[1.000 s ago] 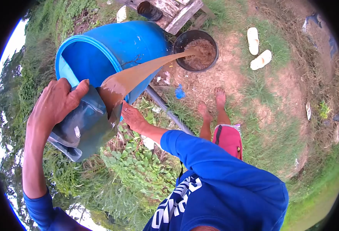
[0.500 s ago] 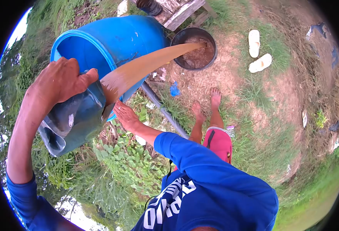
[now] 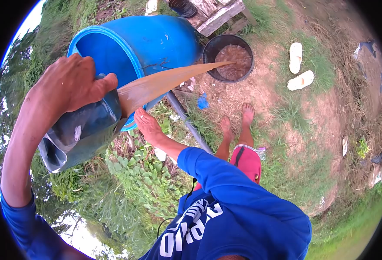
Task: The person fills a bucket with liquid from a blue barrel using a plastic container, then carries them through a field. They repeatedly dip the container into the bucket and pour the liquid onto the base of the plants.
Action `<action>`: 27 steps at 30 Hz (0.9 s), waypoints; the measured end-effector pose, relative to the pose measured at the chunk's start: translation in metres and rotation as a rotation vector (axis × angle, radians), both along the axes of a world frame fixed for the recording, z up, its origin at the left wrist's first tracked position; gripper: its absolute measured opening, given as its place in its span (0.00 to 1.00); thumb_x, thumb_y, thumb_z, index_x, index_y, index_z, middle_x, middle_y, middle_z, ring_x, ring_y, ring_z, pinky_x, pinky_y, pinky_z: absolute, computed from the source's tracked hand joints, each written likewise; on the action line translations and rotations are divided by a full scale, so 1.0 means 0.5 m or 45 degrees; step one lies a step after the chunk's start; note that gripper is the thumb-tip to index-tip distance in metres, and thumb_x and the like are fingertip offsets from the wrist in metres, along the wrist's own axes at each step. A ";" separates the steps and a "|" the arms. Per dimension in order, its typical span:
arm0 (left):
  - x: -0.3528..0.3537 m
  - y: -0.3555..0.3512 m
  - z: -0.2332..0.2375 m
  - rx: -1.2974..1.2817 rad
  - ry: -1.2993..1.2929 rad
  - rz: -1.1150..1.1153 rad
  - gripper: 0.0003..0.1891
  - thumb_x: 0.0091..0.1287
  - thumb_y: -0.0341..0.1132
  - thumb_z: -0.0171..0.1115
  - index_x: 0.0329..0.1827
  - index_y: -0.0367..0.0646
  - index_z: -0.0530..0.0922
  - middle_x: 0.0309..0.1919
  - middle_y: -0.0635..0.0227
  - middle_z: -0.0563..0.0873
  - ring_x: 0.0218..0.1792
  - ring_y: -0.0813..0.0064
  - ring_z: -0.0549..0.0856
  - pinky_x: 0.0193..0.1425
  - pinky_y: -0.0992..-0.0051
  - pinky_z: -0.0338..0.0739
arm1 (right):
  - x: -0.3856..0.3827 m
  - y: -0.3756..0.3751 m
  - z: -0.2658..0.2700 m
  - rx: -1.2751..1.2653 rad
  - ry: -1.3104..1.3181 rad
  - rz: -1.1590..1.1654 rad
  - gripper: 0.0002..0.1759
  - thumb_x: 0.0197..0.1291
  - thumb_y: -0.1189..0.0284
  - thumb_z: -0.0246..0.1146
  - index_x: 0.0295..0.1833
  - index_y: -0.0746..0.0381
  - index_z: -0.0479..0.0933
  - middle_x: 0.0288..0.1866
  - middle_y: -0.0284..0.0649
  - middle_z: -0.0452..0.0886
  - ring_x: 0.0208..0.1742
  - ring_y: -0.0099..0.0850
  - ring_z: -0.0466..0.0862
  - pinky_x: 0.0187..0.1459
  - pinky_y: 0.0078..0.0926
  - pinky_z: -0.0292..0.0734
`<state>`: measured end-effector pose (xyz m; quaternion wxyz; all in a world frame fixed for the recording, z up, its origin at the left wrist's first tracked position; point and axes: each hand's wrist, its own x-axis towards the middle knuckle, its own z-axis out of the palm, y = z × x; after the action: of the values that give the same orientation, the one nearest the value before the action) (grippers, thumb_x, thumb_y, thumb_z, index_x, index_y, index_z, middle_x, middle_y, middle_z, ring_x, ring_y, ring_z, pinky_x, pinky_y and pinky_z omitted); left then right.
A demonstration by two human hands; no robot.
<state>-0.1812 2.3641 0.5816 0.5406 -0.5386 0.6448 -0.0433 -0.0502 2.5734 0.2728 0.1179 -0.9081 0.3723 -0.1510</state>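
My left hand (image 3: 71,84) is closed on the top of a dark blue-green plastic jug (image 3: 80,134), which is tipped on its side. Muddy brown water (image 3: 156,84) streams out of the jug's mouth to the right and lands in a round black bucket (image 3: 228,57) holding brown, churning water. Beside the jug's mouth is my right hand (image 3: 149,128), its fingers stretched out and a ring on one of them; whether it touches the jug is unclear. Behind the stream lies a large blue barrel (image 3: 160,39) on its side, its open end facing my left hand.
A wooden bench (image 3: 220,18) with a dark coiled item stands beyond the bucket. Two pale clogs (image 3: 300,80) lie on the grass at right. A dark pipe (image 3: 186,119) runs from the barrel toward my bare feet. A blue scrap (image 3: 203,101) lies on the soil.
The view has shifted, so barrel, bucket and clogs appear farther right. The brown stream looks narrower toward its far end. My left hand still holds the tipped jug.
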 end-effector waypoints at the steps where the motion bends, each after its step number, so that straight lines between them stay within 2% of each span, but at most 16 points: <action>1: -0.001 0.000 0.002 -0.009 -0.025 0.018 0.39 0.66 0.60 0.50 0.13 0.26 0.70 0.12 0.43 0.71 0.17 0.48 0.78 0.32 0.56 0.76 | 0.000 -0.002 0.002 -0.001 -0.001 0.003 0.34 0.60 0.64 0.49 0.71 0.67 0.59 0.76 0.44 0.59 0.78 0.35 0.53 0.79 0.38 0.32; 7: 0.026 0.008 0.011 -0.155 0.129 -0.101 0.39 0.66 0.61 0.51 0.15 0.26 0.71 0.12 0.43 0.71 0.17 0.48 0.78 0.30 0.55 0.74 | -0.018 -0.012 0.022 -0.026 0.068 0.063 0.34 0.61 0.63 0.48 0.72 0.66 0.59 0.75 0.45 0.59 0.78 0.38 0.54 0.79 0.41 0.32; 14: 0.060 0.008 0.004 -0.294 0.188 0.024 0.39 0.65 0.62 0.51 0.18 0.26 0.73 0.14 0.42 0.73 0.18 0.47 0.79 0.29 0.56 0.73 | -0.010 -0.016 0.016 0.036 -0.012 0.066 0.35 0.60 0.63 0.48 0.71 0.68 0.59 0.74 0.47 0.60 0.77 0.40 0.55 0.78 0.41 0.35; 16: 0.096 0.013 0.010 -0.482 0.294 0.061 0.39 0.65 0.63 0.50 0.19 0.26 0.75 0.14 0.43 0.74 0.19 0.48 0.79 0.30 0.56 0.73 | -0.011 -0.017 0.016 0.050 -0.027 0.087 0.35 0.59 0.63 0.48 0.71 0.69 0.59 0.74 0.48 0.60 0.77 0.40 0.55 0.79 0.41 0.35; 18: 0.143 0.017 0.023 -0.569 0.255 0.152 0.38 0.65 0.64 0.49 0.22 0.29 0.77 0.16 0.46 0.77 0.20 0.50 0.80 0.31 0.58 0.74 | -0.010 -0.012 0.009 0.070 -0.092 0.104 0.35 0.59 0.64 0.48 0.70 0.70 0.59 0.74 0.49 0.60 0.77 0.41 0.55 0.79 0.41 0.36; 20: 0.208 0.028 0.029 -0.783 0.412 0.126 0.38 0.64 0.66 0.49 0.20 0.32 0.78 0.14 0.48 0.77 0.21 0.52 0.83 0.31 0.58 0.75 | 0.000 -0.005 -0.008 0.084 -0.174 0.134 0.34 0.58 0.66 0.48 0.70 0.70 0.59 0.73 0.49 0.60 0.77 0.41 0.55 0.79 0.41 0.36; 21: 0.234 0.033 0.027 -0.850 0.455 0.228 0.37 0.64 0.67 0.49 0.23 0.34 0.79 0.16 0.49 0.79 0.22 0.52 0.83 0.31 0.59 0.76 | 0.003 0.000 -0.015 0.075 -0.205 0.088 0.34 0.58 0.67 0.48 0.70 0.71 0.60 0.73 0.49 0.61 0.77 0.41 0.56 0.79 0.40 0.36; 24: 0.303 0.051 -0.012 -0.996 0.469 0.324 0.37 0.63 0.67 0.49 0.24 0.35 0.80 0.17 0.48 0.80 0.24 0.48 0.83 0.32 0.58 0.76 | 0.004 0.002 -0.022 0.027 -0.331 0.046 0.34 0.56 0.69 0.50 0.68 0.73 0.62 0.72 0.51 0.64 0.76 0.42 0.57 0.78 0.40 0.38; 26: 0.359 0.054 -0.068 -1.046 0.535 0.356 0.37 0.63 0.66 0.49 0.23 0.35 0.80 0.18 0.46 0.80 0.25 0.46 0.83 0.33 0.56 0.77 | -0.021 -0.009 -0.002 0.250 -0.372 0.121 0.34 0.54 0.70 0.53 0.67 0.74 0.63 0.70 0.52 0.65 0.76 0.43 0.58 0.78 0.39 0.39; 27: 0.384 0.051 -0.101 -1.045 0.580 0.371 0.37 0.63 0.66 0.49 0.24 0.35 0.80 0.19 0.45 0.81 0.26 0.45 0.83 0.34 0.56 0.77 | -0.018 -0.002 -0.014 0.227 -0.471 0.097 0.33 0.53 0.71 0.55 0.66 0.73 0.64 0.69 0.52 0.66 0.75 0.44 0.59 0.77 0.39 0.42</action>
<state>0.0109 2.3896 0.5311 0.1294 -0.7875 0.5944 -0.0987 -0.0591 2.5724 0.2656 0.2698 -0.8643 0.3217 -0.2770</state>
